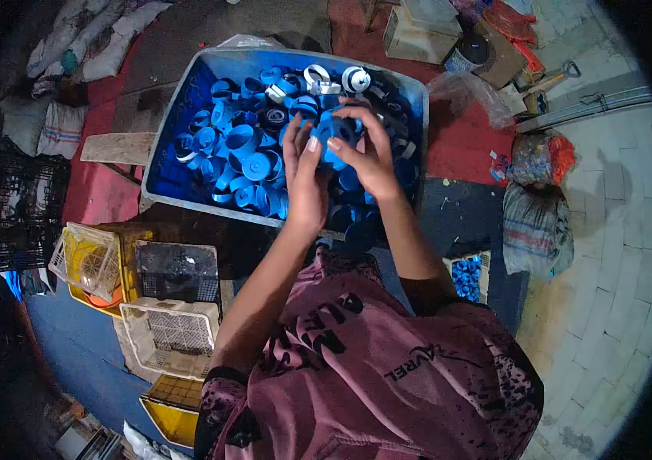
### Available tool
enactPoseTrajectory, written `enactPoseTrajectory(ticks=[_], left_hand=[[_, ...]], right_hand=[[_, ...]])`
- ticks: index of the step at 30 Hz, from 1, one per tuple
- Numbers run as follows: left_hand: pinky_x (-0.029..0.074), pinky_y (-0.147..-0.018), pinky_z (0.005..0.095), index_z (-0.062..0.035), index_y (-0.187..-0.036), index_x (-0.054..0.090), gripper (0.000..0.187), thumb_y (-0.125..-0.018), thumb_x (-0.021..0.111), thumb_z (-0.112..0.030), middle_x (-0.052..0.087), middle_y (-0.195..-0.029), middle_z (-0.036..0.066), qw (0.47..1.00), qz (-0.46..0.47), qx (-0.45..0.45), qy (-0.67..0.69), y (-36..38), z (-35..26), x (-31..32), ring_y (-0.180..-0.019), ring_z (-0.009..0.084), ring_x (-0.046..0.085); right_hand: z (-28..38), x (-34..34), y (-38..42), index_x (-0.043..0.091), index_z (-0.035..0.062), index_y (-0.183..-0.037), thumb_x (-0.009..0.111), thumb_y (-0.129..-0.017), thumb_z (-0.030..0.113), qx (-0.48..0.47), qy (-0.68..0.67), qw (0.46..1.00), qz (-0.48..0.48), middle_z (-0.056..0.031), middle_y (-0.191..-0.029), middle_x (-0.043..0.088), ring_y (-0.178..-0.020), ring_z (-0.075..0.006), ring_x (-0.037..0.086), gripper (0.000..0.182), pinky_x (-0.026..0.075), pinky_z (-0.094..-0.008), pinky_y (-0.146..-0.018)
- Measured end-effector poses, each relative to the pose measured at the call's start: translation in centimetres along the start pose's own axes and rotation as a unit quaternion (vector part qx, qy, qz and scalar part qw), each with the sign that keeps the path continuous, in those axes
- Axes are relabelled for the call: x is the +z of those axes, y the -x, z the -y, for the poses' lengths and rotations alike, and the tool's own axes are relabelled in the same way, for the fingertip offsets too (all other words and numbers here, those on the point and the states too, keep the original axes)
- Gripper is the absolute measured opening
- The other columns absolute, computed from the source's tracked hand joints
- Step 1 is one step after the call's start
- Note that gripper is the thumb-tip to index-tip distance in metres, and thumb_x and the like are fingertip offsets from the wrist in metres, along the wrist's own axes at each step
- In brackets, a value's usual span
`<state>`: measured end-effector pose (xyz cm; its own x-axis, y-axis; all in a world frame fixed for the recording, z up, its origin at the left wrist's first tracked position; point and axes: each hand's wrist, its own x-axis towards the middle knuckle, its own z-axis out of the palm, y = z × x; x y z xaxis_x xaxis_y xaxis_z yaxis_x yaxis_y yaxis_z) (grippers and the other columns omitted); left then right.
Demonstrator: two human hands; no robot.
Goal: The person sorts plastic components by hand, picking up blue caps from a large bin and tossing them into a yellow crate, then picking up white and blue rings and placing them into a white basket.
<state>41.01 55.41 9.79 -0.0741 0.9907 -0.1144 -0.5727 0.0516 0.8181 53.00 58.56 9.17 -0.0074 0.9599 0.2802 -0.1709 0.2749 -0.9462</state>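
A large blue tub (180,115) in front of me is heaped with several blue plastic round parts (242,146), with a few white ones (355,78) at its far side. Both hands meet above the tub's right half. My left hand (303,172) and my right hand (368,153) together grip one blue round part (335,132), fingers wrapped around its rim. My forearms reach forward from a pink printed shirt (372,360).
Stacked plastic baskets, yellow, black and white (169,330), stand at my left. A small box of blue parts (467,276) sits at my right, beside a striped sack (537,230). Cardboard boxes (422,31) and bags lie beyond the tub. A tiled floor spreads to the right.
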Motion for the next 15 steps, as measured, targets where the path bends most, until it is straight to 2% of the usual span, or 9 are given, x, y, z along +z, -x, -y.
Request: enactPoseTrajectory(ticks=[1,3,4,5,7,9,13,14,15], left_hand=[[0.036,-0.110,0.0489,-0.0072,-0.151,0.031,0.070,-0.099,0.055,-0.048,0.046,-0.143,0.013,0.999,0.020,-0.009,0.025,-0.6,0.4,-0.2,-0.131,0.0275,0.047],[0.038,-0.110,0.0454,-0.0055,-0.150,0.034,0.068,-0.101,0.051,-0.050,0.048,-0.140,0.013,0.995,0.063,-0.028,0.075,-1.6,0.5,-0.4,-0.129,0.0267,0.049],[0.040,-0.108,0.0414,-0.0040,-0.147,0.040,0.066,-0.102,0.047,-0.053,0.052,-0.136,0.012,0.996,0.052,-0.012,0.068,-1.8,0.3,-0.1,-0.125,0.0251,0.052],[0.040,-0.109,0.0417,-0.0054,-0.145,0.044,0.066,-0.102,0.045,-0.055,0.054,-0.136,0.012,0.994,0.046,-0.042,0.086,-1.4,-0.1,0.0,-0.127,0.0256,0.052],[0.040,-0.111,0.0433,-0.0074,-0.145,0.046,0.068,-0.101,0.043,-0.059,0.055,-0.139,0.013,0.974,0.062,-0.089,0.198,-1.7,0.2,-0.7,-0.130,0.0275,0.051],[0.038,-0.112,0.0453,-0.0115,-0.141,0.051,0.067,-0.097,0.045,-0.062,0.056,-0.140,0.009,0.974,0.048,-0.083,0.204,-2.0,0.5,-1.2,-0.131,0.0276,0.052],[0.038,-0.112,0.0453,-0.0129,-0.138,0.054,0.067,-0.095,0.048,-0.064,0.056,-0.140,0.008,0.950,0.064,-0.108,0.287,-2.7,0.9,-2.0,-0.129,0.0272,0.052],[0.038,-0.112,0.0452,-0.0131,-0.138,0.054,0.068,-0.094,0.049,-0.065,0.057,-0.139,0.008,0.943,0.055,-0.119,0.306,-2.7,0.9,-2.1,-0.129,0.0272,0.052],[0.038,-0.111,0.0451,-0.0129,-0.136,0.056,0.067,-0.095,0.049,-0.064,0.057,-0.138,0.009,0.939,0.065,-0.119,0.315,-2.7,1.0,-2.2,-0.128,0.0279,0.053]], right_hand=[[0.1,0.3,0.0,0.063,0.0060,-0.114,0.086,-0.073,0.012,0.014,-0.033,0.999,-0.005,-0.0112,-0.126,0.054,-0.128,-0.0258,0.049,0.047,0.037,-0.0396,-0.109],[-0.4,0.5,-0.2,0.064,0.0075,-0.114,0.091,-0.069,0.022,-0.101,0.153,0.983,-0.006,-0.0131,-0.128,0.055,-0.130,-0.0299,0.047,0.055,0.036,-0.0427,-0.110],[0.0,0.7,0.0,0.065,0.0083,-0.117,0.090,-0.069,0.023,-0.110,0.205,0.972,0.005,-0.0135,-0.134,0.052,-0.132,-0.0309,0.046,0.056,0.035,-0.0429,-0.111],[0.4,0.9,0.1,0.066,0.0092,-0.120,0.089,-0.069,0.025,-0.118,0.257,0.959,0.015,-0.0139,-0.139,0.049,-0.133,-0.0319,0.045,0.058,0.034,-0.0431,-0.112],[1.4,1.2,-0.1,0.066,0.0120,-0.124,0.090,-0.067,0.036,-0.122,0.307,0.942,0.067,-0.0152,-0.138,0.049,-0.134,-0.0346,0.044,0.066,0.035,-0.0469,-0.112],[1.2,1.6,0.0,0.066,0.0126,-0.126,0.089,-0.068,0.039,-0.120,0.333,0.932,0.081,-0.0158,-0.139,0.048,-0.134,-0.0348,0.043,0.068,0.035,-0.0469,-0.112],[2.1,1.9,0.0,0.062,0.0166,-0.136,0.080,-0.082,0.040,-0.082,0.348,0.929,0.090,-0.0182,-0.143,0.046,-0.138,-0.0370,0.039,0.062,0.033,-0.0471,-0.114],[2.6,2.0,0.1,0.055,0.0139,-0.143,0.073,-0.090,0.038,-0.070,0.384,0.915,0.102,-0.0200,-0.147,0.042,-0.139,-0.0380,0.038,0.062,0.032,-0.0467,-0.115],[2.9,2.2,0.0,0.053,0.0118,-0.144,0.071,-0.091,0.038,-0.070,0.372,0.922,0.088,-0.0205,-0.147,0.043,-0.137,-0.0380,0.039,0.062,0.032,-0.0465,-0.114]])
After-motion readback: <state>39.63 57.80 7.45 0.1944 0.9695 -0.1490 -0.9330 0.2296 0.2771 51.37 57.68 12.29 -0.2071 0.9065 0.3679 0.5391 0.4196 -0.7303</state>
